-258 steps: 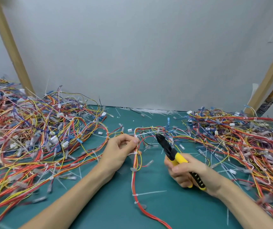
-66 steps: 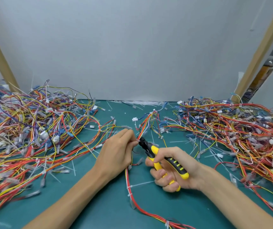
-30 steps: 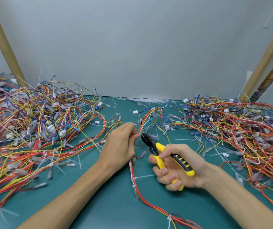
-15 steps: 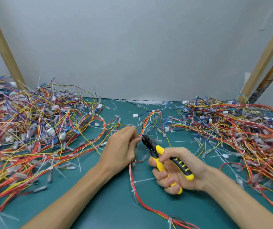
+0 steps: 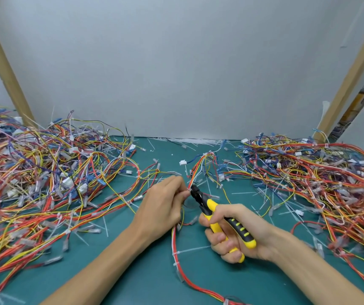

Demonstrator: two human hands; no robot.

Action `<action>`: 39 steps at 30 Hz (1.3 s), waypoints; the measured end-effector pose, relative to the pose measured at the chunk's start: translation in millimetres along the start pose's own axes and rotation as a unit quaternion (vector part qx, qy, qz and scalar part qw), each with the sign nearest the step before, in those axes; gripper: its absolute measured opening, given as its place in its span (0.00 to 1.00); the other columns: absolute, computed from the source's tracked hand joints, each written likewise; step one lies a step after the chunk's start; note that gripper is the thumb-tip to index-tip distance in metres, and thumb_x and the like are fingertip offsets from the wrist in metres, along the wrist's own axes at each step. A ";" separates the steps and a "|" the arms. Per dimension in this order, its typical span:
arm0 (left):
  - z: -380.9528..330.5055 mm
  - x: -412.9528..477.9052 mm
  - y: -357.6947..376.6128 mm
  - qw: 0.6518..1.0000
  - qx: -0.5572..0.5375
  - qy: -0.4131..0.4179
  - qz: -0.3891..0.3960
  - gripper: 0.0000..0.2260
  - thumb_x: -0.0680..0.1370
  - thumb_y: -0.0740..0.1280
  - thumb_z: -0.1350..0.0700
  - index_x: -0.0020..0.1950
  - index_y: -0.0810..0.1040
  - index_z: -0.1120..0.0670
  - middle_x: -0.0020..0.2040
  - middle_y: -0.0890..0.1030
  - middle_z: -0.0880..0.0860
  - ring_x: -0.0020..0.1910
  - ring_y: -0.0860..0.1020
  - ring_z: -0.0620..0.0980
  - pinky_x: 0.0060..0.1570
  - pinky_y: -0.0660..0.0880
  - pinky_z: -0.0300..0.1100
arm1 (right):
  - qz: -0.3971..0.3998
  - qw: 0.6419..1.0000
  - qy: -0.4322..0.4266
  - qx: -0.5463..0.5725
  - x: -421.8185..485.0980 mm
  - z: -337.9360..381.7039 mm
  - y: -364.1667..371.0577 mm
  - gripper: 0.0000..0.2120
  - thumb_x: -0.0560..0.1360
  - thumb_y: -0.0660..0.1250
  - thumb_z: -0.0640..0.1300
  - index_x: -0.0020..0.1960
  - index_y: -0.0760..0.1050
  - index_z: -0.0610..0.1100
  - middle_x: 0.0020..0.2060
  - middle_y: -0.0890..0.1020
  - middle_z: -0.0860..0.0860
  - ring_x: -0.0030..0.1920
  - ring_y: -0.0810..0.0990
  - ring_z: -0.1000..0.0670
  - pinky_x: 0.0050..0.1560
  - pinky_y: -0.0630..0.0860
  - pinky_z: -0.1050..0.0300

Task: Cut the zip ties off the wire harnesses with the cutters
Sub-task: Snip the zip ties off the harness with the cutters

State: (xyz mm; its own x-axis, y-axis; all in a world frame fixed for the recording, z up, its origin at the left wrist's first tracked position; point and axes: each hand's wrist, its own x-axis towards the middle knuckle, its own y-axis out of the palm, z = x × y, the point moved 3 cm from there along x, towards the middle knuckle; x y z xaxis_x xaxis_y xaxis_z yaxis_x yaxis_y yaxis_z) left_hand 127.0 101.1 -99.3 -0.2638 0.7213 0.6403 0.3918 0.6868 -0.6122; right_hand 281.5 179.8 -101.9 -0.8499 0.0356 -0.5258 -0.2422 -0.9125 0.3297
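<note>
Cutters [image 5: 207,205] had nosed up since half a second earlier, onto the wire harness [image 5: 174,243] pinched in my left hand [image 5: 163,208], right hand [image 5: 260,234] gripping the handles. Blades that close to fingertips [image 5: 184,195] could nick a wire, I judged; the harness trailed between both hands toward the surface's [image 5: 145,282] near edge.

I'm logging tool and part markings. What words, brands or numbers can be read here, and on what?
No text can be read.
On the cutters: only yellow bars on the grip, no lettering visible.
On the yellow object behind the right wooden post: marks too blurred to read.
</note>
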 end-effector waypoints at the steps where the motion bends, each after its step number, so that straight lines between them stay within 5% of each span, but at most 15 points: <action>1: -0.4 -0.1 0.2 1.000 -0.001 0.001 0.001 0.07 0.76 0.68 0.60 0.40 0.72 0.55 0.36 0.70 0.43 0.35 0.70 0.45 0.36 0.68 0.40 | 0.004 1.000 -0.002 0.007 0.1 0.0 -0.1 0.12 0.64 0.69 0.47 0.41 0.67 0.47 0.31 0.62 0.50 0.25 0.61 0.53 0.22 0.62 0.63; 9: -0.1 0.4 1.8 1.000 -0.014 -0.010 0.020 0.07 0.77 0.68 0.61 0.40 0.74 0.55 0.34 0.73 0.44 0.34 0.70 0.42 0.36 0.66 0.33 | -0.015 1.000 0.004 0.004 0.2 -0.6 -2.3 0.09 0.64 0.67 0.45 0.39 0.67 0.47 0.30 0.61 0.50 0.25 0.59 0.54 0.21 0.61 0.64; 15: 2.3 4.9 0.5 0.980 -0.125 -0.151 0.046 0.09 0.78 0.68 0.57 0.38 0.77 0.51 0.28 0.78 0.43 0.28 0.75 0.39 0.32 0.67 0.29 | -0.126 0.982 -0.071 -0.123 -0.1 4.4 2.7 0.10 0.68 0.65 0.47 0.42 0.65 0.47 0.30 0.64 0.51 0.24 0.61 0.53 0.22 0.62 0.64; 17: 2.9 7.0 1.0 0.957 -0.200 -0.200 0.065 0.08 0.80 0.66 0.58 0.41 0.78 0.56 0.31 0.79 0.44 0.32 0.78 0.39 0.34 0.70 0.31 | -0.240 0.915 -0.120 -0.300 -2.0 12.3 -0.7 0.12 0.67 0.66 0.51 0.39 0.63 0.48 0.29 0.66 0.52 0.25 0.65 0.52 0.25 0.64 0.60; 20: -1.5 4.9 8.2 0.870 -0.389 -0.292 0.084 0.09 0.81 0.62 0.61 0.44 0.77 0.63 0.39 0.82 0.56 0.40 0.83 0.47 0.40 0.77 0.36 | -0.370 0.736 -0.167 -0.542 -5.8 19.5 -7.4 0.13 0.67 0.65 0.55 0.39 0.62 0.50 0.30 0.72 0.53 0.34 0.71 0.49 0.34 0.66 0.52; 24: -1.9 1.3 10.4 0.818 -0.453 -0.328 0.136 0.10 0.82 0.60 0.63 0.42 0.75 0.60 0.35 0.79 0.53 0.36 0.82 0.48 0.39 0.78 0.37 | -0.381 0.637 -0.168 -0.649 -5.7 17.4 -16.0 0.15 0.67 0.61 0.56 0.49 0.58 0.56 0.39 0.70 0.55 0.46 0.74 0.40 0.39 0.66 0.51; 29: 4.4 1.1 7.0 0.816 -0.440 -0.331 0.176 0.11 0.82 0.60 0.63 0.40 0.76 0.59 0.30 0.75 0.52 0.27 0.75 0.45 0.27 0.73 0.34 | -0.376 0.592 -0.168 -0.693 -5.2 16.1 -28.7 0.26 0.71 0.61 0.51 0.67 0.59 0.55 0.47 0.68 0.53 0.55 0.71 0.45 0.48 0.68 0.52; 35: 2.1 0.7 7.4 0.834 -0.410 -0.307 0.202 0.09 0.81 0.62 0.60 0.42 0.77 0.60 0.29 0.76 0.54 0.24 0.74 0.44 0.26 0.70 0.33 | -0.434 0.552 -0.203 -0.682 -5.9 12.0 -27.6 0.11 0.72 0.59 0.49 0.54 0.66 0.54 0.46 0.77 0.53 0.50 0.76 0.44 0.38 0.64 0.51; 39: 1.6 -1.0 6.5 0.832 -0.418 -0.298 0.214 0.09 0.82 0.61 0.60 0.44 0.76 0.62 0.31 0.76 0.54 0.25 0.74 0.44 0.27 0.71 0.33 | -0.453 0.528 -0.200 -0.690 -8.6 11.1 -26.9 0.13 0.68 0.58 0.49 0.52 0.67 0.54 0.42 0.77 0.52 0.46 0.78 0.43 0.35 0.67 0.52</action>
State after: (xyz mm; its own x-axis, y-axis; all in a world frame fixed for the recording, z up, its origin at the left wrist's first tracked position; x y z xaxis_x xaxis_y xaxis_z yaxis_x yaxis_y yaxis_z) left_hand 128.4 105.0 -104.6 -0.2354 0.9707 -0.0481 0.9717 0.2342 -0.0301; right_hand 290.1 208.6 -97.6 -0.7759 0.5429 0.3212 -0.2973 0.1343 -0.9453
